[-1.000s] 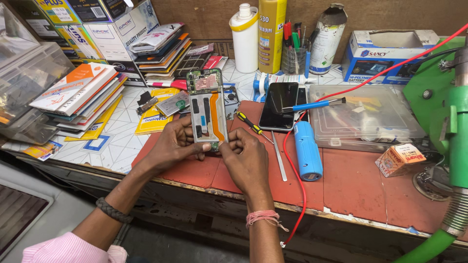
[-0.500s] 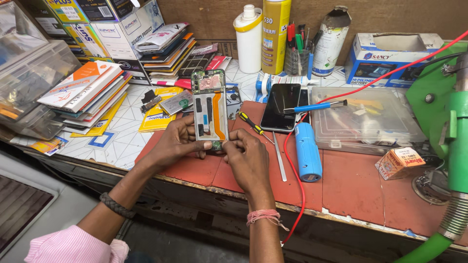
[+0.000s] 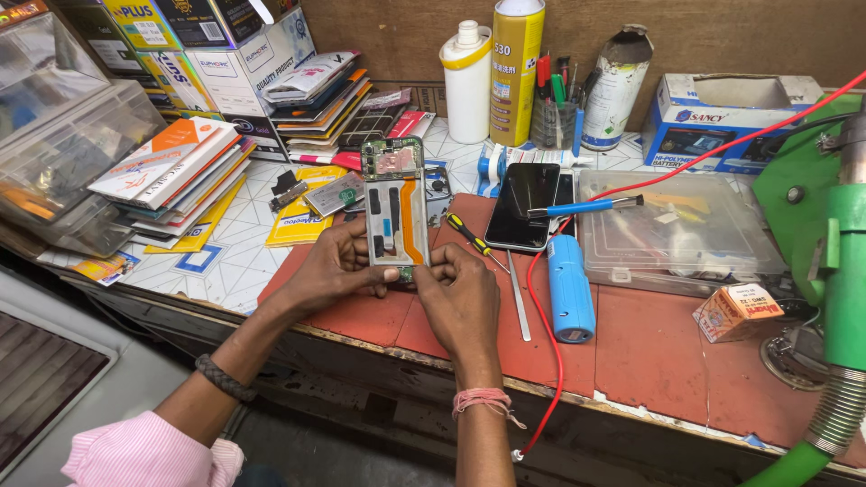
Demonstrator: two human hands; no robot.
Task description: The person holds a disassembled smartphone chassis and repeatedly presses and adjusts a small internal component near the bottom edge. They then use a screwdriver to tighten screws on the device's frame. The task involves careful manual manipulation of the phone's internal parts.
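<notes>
Both hands are up close together over the red mat, and they share one thing: an opened phone with its back cover off. The left hand pinches the phone's lower left edge. The right hand grips the bottom right corner, with its fingertips pressed at the bottom end. The phone stands tilted up from the bench, its insides facing the person.

You can see a green board at the top of the phone, a silver middle and an orange strip running down one side (that strip looks like a flat cable). So the phone is already open and its inner parts are bare. I would say the job is somewhere in the middle: the back is off, but the phone is not put together again, and the fingers seem busy at the bottom end. I cannot tell if a small part is being pulled out or pushed in there.

Just beside the right hand lies a small screwdriver with a yellow and black handle. A thin metal tool and a blue tube-shaped tool lie on the mat nearby. A second dark phone rests flat behind them, untouched.
</notes>
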